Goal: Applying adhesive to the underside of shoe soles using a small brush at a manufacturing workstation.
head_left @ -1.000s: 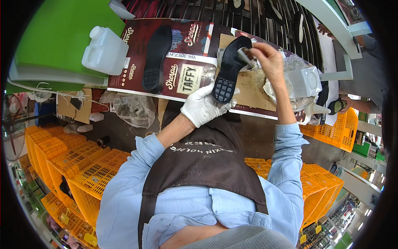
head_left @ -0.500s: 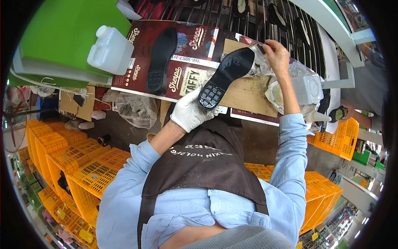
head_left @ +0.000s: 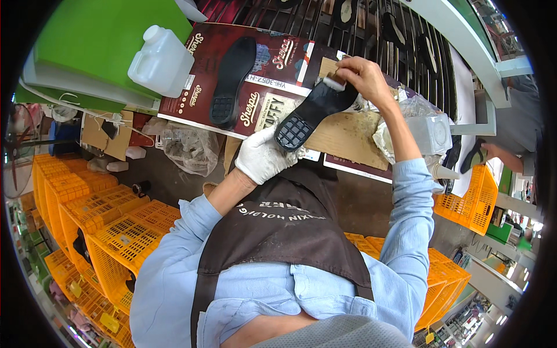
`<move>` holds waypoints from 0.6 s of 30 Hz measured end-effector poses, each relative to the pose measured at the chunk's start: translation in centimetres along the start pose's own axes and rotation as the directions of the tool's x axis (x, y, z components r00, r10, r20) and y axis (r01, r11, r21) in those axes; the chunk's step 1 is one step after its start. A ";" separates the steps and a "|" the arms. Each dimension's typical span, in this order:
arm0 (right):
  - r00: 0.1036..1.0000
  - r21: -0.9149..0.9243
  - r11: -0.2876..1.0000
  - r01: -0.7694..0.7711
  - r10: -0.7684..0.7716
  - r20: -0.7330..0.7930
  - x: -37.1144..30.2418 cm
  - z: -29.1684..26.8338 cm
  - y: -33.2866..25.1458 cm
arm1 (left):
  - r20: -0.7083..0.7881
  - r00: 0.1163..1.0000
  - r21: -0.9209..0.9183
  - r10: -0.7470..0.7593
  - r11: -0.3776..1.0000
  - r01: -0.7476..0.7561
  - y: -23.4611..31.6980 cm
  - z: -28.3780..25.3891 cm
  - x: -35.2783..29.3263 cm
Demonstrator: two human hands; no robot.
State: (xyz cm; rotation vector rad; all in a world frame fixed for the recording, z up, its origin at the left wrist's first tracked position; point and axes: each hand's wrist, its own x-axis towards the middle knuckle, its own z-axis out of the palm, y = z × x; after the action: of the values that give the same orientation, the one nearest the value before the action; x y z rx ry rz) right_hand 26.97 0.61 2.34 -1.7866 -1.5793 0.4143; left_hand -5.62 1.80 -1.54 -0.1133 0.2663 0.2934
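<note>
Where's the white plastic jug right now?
In the head view, the white plastic jug sits upper left, on the green board's edge, just left of the loose black sole.

You had two black shoe soles at the flattened dark red cardboard box: one in your grip over its right end, one lying on it. One white plastic jug stood just left of the box. Two clear plastic bags showed: one below the box, one to its right.
</note>
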 end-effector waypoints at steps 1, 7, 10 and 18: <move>1.000 -0.152 0.988 0.016 -0.018 -0.016 0.1 0.4 -0.4 | 0.001 1.000 0.004 0.008 1.000 -0.008 0.0 -0.1 0.0; 0.982 0.148 0.989 -0.016 -0.012 0.188 0.6 0.5 -2.3 | 0.011 0.999 -0.025 0.038 0.999 -0.038 0.0 -0.5 -0.2; 0.995 -0.088 0.994 0.072 -0.065 0.075 1.0 1.0 -2.7 | 0.033 0.999 0.012 0.018 1.000 -0.018 0.1 -0.3 -0.1; 0.954 0.026 0.993 0.112 -0.115 0.278 1.2 2.0 -3.7 | 0.028 0.999 0.024 0.028 0.999 -0.029 0.0 -0.1 0.1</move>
State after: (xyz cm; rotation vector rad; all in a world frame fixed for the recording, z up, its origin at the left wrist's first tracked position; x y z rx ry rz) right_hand 23.18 2.42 3.73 -1.6750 -1.8597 0.6407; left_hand -5.54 1.85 -1.71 -0.0816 0.2440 0.3195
